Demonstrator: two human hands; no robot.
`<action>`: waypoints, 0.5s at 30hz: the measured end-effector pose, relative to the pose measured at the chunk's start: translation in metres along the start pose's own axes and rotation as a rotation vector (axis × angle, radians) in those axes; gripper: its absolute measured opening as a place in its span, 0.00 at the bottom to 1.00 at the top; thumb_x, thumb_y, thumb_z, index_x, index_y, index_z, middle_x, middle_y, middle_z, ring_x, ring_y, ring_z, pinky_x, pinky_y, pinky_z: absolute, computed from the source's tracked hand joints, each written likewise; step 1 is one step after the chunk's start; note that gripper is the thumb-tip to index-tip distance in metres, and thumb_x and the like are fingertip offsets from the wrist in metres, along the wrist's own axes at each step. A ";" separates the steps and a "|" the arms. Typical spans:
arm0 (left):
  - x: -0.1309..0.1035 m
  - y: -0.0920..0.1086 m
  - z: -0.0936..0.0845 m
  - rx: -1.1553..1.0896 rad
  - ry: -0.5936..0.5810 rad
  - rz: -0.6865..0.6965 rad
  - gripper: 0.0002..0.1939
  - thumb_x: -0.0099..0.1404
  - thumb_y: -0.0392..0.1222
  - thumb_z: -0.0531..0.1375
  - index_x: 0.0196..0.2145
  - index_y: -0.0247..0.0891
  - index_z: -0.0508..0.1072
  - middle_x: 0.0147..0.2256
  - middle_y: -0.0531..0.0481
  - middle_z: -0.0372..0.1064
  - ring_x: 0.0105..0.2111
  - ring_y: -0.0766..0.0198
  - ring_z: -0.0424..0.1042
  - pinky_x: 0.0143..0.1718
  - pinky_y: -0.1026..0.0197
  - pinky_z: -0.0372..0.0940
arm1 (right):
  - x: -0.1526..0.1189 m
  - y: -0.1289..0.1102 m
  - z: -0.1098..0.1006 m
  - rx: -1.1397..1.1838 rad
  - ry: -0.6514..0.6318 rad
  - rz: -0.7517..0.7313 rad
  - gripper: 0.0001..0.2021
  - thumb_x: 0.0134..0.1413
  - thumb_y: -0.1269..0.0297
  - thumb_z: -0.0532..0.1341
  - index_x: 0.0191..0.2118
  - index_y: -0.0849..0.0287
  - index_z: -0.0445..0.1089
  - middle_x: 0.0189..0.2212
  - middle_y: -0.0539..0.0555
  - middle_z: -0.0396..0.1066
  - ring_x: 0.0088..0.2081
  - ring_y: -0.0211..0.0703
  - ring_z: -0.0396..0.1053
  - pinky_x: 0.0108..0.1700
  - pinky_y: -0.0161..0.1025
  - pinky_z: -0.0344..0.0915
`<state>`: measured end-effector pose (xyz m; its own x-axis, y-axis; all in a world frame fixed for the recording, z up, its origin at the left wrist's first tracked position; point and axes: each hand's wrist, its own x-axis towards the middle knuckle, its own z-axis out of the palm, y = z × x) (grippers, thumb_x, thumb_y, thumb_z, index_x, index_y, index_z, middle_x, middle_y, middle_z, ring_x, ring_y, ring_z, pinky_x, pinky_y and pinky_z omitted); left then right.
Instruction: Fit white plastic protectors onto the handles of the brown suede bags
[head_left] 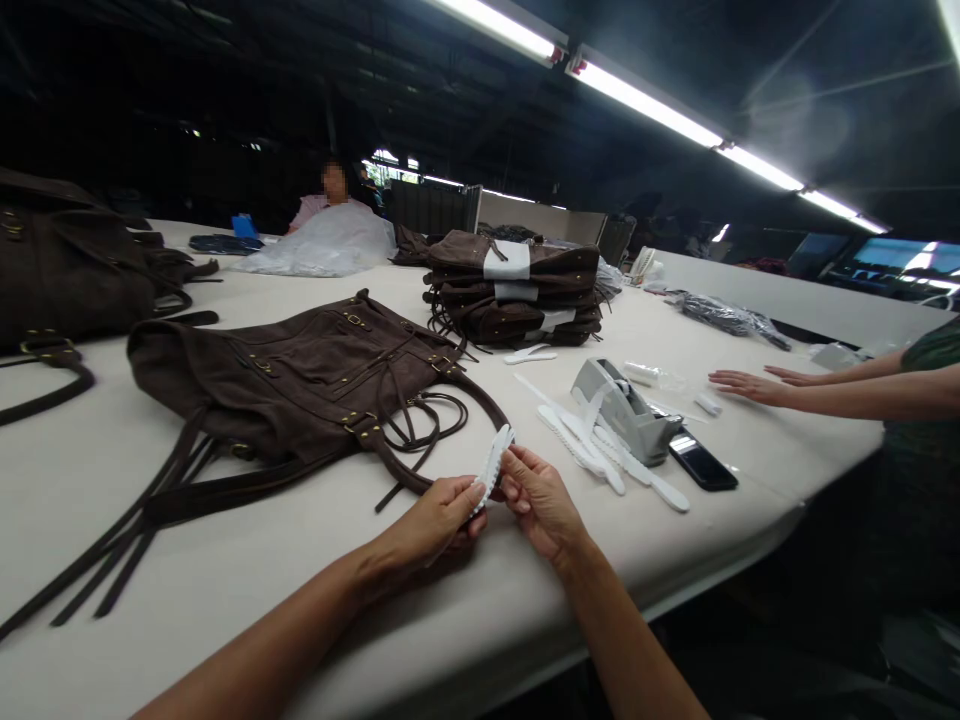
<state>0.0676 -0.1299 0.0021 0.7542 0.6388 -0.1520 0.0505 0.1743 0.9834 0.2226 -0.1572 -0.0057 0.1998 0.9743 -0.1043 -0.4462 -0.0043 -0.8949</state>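
A dark brown bag (300, 370) lies on the pale table, its looped handle reaching toward me. At the near end of that handle, my left hand (439, 515) pinches the lower end of a white strip with a scalloped edge (491, 468). My right hand (541, 500) grips the strip and handle from the other side, fingers curled. The strip lies along the handle between both hands. Part of the handle is hidden behind the fingers. To the right, several similar white strips (577, 440) are spread beside a grey tape dispenser (626, 410).
Stacked brown bags (517, 290) with white bands stand behind. A phone (703, 460) lies right of the dispenser. Another person's hands (772, 385) rest at the table's right. More brown bags (75, 260) sit at left. A person (330, 205) is behind clear plastic (322, 240).
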 end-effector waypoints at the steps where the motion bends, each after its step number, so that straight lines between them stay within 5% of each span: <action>1: 0.000 0.000 0.000 0.031 -0.004 0.002 0.25 0.60 0.64 0.55 0.36 0.36 0.67 0.20 0.58 0.57 0.15 0.73 0.47 0.16 0.67 0.42 | -0.001 0.000 0.001 -0.006 -0.006 0.005 0.21 0.38 0.53 0.73 0.37 0.61 0.74 0.17 0.43 0.59 0.17 0.28 0.49 0.17 0.28 0.43; 5: -0.001 0.001 0.000 0.182 0.007 0.052 0.26 0.64 0.64 0.50 0.35 0.35 0.70 0.20 0.56 0.59 0.17 0.70 0.51 0.18 0.66 0.46 | -0.007 0.005 0.005 -0.157 -0.036 -0.025 0.23 0.41 0.51 0.72 0.42 0.61 0.74 0.19 0.45 0.62 0.18 0.29 0.53 0.17 0.28 0.45; 9: 0.001 -0.002 0.000 0.185 0.014 0.092 0.27 0.66 0.63 0.49 0.31 0.35 0.69 0.22 0.55 0.58 0.20 0.69 0.53 0.21 0.66 0.48 | 0.005 -0.005 -0.007 -0.537 0.049 -0.151 0.21 0.55 0.44 0.60 0.33 0.61 0.70 0.18 0.46 0.61 0.17 0.32 0.54 0.17 0.31 0.50; 12: 0.003 -0.006 0.000 0.167 0.021 0.080 0.24 0.65 0.62 0.52 0.37 0.35 0.70 0.24 0.55 0.58 0.22 0.69 0.53 0.22 0.66 0.49 | 0.034 -0.041 -0.035 -0.966 0.214 -0.274 0.19 0.63 0.50 0.48 0.35 0.59 0.67 0.18 0.46 0.60 0.19 0.37 0.58 0.20 0.34 0.54; 15: 0.004 -0.012 0.001 0.160 0.063 0.020 0.25 0.65 0.58 0.53 0.47 0.34 0.70 0.25 0.55 0.60 0.22 0.68 0.55 0.23 0.65 0.52 | 0.072 -0.087 -0.065 -1.210 0.287 -0.257 0.11 0.58 0.60 0.55 0.28 0.58 0.68 0.18 0.48 0.62 0.23 0.40 0.63 0.26 0.36 0.56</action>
<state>0.0705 -0.1302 -0.0100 0.7138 0.6875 -0.1335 0.1431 0.0433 0.9888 0.3325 -0.1012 0.0364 0.4105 0.8946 0.1766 0.6822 -0.1728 -0.7104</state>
